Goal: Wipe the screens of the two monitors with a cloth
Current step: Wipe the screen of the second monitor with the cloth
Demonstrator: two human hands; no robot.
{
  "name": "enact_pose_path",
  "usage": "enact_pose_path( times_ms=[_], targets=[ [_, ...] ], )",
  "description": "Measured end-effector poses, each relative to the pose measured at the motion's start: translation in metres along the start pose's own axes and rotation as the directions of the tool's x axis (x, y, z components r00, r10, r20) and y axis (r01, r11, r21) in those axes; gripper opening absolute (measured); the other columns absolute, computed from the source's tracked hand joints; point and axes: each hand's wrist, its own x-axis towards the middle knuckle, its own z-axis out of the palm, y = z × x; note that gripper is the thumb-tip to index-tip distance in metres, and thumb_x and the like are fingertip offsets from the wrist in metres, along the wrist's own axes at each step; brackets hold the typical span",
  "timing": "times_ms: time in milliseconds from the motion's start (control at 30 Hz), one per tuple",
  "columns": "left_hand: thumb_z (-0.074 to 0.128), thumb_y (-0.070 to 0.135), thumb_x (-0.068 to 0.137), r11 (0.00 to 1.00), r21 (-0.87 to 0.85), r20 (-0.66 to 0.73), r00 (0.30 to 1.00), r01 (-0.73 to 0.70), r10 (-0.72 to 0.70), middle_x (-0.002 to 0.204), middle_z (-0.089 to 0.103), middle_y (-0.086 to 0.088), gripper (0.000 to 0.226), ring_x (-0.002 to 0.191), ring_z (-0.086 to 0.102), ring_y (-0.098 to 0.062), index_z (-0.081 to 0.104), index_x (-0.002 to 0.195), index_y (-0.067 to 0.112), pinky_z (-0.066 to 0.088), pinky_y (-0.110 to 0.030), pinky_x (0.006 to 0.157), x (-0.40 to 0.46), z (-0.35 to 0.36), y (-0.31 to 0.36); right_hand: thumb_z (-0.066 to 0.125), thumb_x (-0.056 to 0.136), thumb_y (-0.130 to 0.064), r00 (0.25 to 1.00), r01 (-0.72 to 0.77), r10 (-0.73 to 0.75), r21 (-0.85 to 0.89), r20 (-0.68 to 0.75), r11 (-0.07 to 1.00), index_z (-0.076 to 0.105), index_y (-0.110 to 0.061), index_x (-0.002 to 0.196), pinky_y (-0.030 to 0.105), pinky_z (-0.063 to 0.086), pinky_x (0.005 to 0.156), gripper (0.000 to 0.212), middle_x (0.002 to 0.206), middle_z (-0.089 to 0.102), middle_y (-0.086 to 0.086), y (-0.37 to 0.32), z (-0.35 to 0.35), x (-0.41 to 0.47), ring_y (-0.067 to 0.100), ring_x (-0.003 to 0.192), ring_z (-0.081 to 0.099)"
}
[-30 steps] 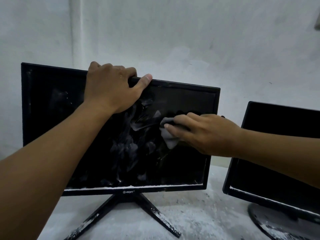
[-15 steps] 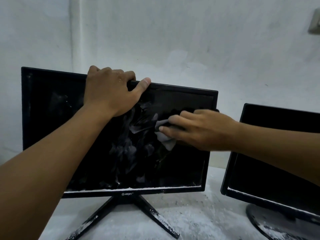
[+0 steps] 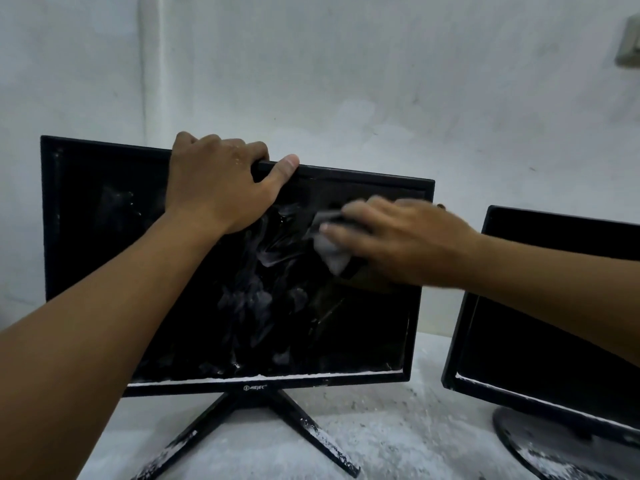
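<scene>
Monitors are sitting side by side on a dusty worktop (image 3: 381, 445). Left monitor (image 3: 104, 237) is showing smears on its screen. Left hand (image 3: 221, 185) is gripping its top edge, fingers curling over it. Right hand (image 3: 398, 240) is pressing a grey cloth (image 3: 329, 251) on the screen's upper right part with straight fingers. Right monitor (image 3: 554, 306) is standing just beside.
</scene>
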Motion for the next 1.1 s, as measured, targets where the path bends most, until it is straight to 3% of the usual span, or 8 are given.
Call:
enact_pose_path(
  times_ms=[133,300,367,467,600,733,867,1100],
  targets=[
    [0.022,0.076,0.095,1.0,0.003,-0.002,1.0,0.001,-0.001,0.073,0.067,0.002,0.069,0.076,0.06,-0.028,0.067,0.081,0.026,0.035,-0.045,0.084,0.0,0.0,0.001,0.056,0.096,-0.02,0.954,-0.289,0.292,0.05,-0.064,0.956,0.053,-0.012,0.144,0.039,0.05,0.05,0.049,0.123,0.056,0.02,0.004,-0.001,0.008,0.035,0.089,0.06],
    [0.022,0.076,0.095,1.0,0.012,-0.006,1.0,0.005,-0.004,0.075,0.067,0.0,0.069,0.077,0.06,-0.029,0.068,0.082,0.025,0.034,-0.045,0.084,0.001,0.002,0.001,0.046,0.099,-0.014,0.972,0.205,-0.209,0.046,0.104,0.978,0.047,-0.012,0.148,0.033,0.051,0.059,0.049,0.128,0.057,0.013,-0.049,0.014,-0.022,0.024,0.091,0.058],
    [0.022,0.076,0.095,1.0,0.009,-0.015,1.0,0.008,-0.008,0.073,0.066,0.0,0.07,0.076,0.059,-0.029,0.068,0.081,0.025,0.035,-0.045,0.084,0.0,0.002,0.001,0.045,0.1,-0.014,0.955,0.269,-0.268,0.009,0.131,0.963,0.045,-0.013,0.151,0.031,0.049,0.061,0.05,0.128,0.057,0.01,-0.049,0.015,-0.024,0.022,0.092,0.057],
    [0.022,0.076,0.095,1.0,0.006,-0.022,1.0,0.011,-0.011,0.073,0.066,0.001,0.07,0.075,0.059,-0.029,0.068,0.081,0.025,0.036,-0.046,0.085,0.0,0.003,0.0,0.051,0.1,-0.015,0.999,0.042,-0.042,0.001,0.016,0.999,0.049,-0.012,0.148,0.037,0.051,0.055,0.047,0.124,0.057,0.015,-0.027,0.009,-0.009,0.026,0.09,0.057],
    [0.023,0.077,0.095,1.0,-0.001,-0.023,1.0,0.015,-0.015,0.071,0.065,0.002,0.069,0.075,0.059,-0.028,0.067,0.08,0.026,0.035,-0.045,0.084,0.0,0.003,0.001,0.063,0.096,-0.018,0.927,-0.367,0.371,0.076,-0.053,0.927,0.053,-0.009,0.144,0.039,0.051,0.046,0.05,0.12,0.058,0.018,-0.014,0.003,0.007,0.034,0.087,0.061],
    [0.023,0.076,0.095,1.0,0.0,-0.019,1.0,0.015,-0.015,0.073,0.066,0.001,0.069,0.076,0.059,-0.029,0.066,0.08,0.025,0.034,-0.045,0.085,0.0,0.004,0.001,0.049,0.099,-0.015,1.0,0.009,-0.011,0.074,0.026,0.997,0.047,-0.009,0.148,0.036,0.052,0.054,0.05,0.124,0.056,0.017,-0.049,0.018,-0.015,0.026,0.087,0.056],
    [0.021,0.077,0.094,1.0,0.006,-0.026,1.0,0.015,-0.015,0.073,0.066,0.001,0.07,0.076,0.058,-0.029,0.066,0.08,0.026,0.034,-0.045,0.084,0.0,0.004,0.001,0.041,0.101,-0.014,0.936,0.317,-0.319,0.039,0.148,0.948,0.038,-0.009,0.153,0.032,0.052,0.062,0.053,0.13,0.054,0.012,-0.063,0.02,-0.03,0.023,0.094,0.058],
    [0.022,0.077,0.095,1.0,0.007,-0.02,1.0,0.02,-0.02,0.074,0.067,-0.001,0.07,0.077,0.06,-0.029,0.068,0.082,0.025,0.035,-0.046,0.085,0.0,0.003,-0.002,0.053,0.101,-0.016,0.974,-0.225,0.224,0.062,0.023,0.972,0.044,-0.007,0.15,0.037,0.051,0.049,0.051,0.121,0.055,0.018,-0.029,0.012,-0.001,0.027,0.082,0.056]
  ],
)
